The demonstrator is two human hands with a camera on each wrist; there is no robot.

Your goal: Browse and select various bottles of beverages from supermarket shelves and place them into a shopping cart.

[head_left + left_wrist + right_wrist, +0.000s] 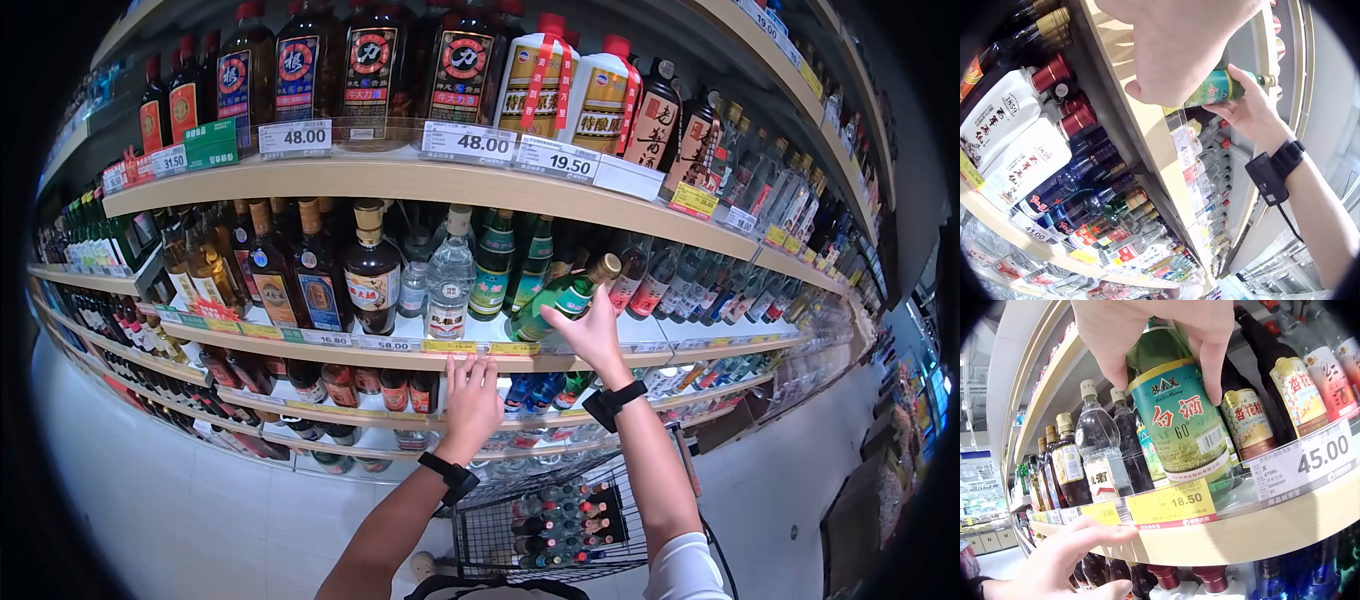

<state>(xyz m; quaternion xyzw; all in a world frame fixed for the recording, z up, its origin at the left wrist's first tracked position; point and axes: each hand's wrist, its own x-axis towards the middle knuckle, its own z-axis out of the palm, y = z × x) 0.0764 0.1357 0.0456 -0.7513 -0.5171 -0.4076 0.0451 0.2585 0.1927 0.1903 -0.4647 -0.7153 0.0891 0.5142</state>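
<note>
My right hand (597, 335) grips a green glass liquor bottle (562, 300) by its upper part, thumb on one side and fingers on the other. The bottle leans toward the right, its gold cap pointing up, over the front of the middle shelf. In the right wrist view its teal and yellow label (1179, 425) faces out, just behind a yellow price tag (1171, 506). My left hand (472, 400) rests at the shelf's front edge with fingers extended, holding nothing. Similar green bottles (492, 268) and a clear bottle (450, 280) stand nearby.
Below me, a wire shopping cart (478, 535) holds several bottles (560, 525). Dark bottles (1291, 381) crowd the shelf right of the green one. An upper shelf edge (400, 185) juts out above my hands. More bottles line the lower shelves.
</note>
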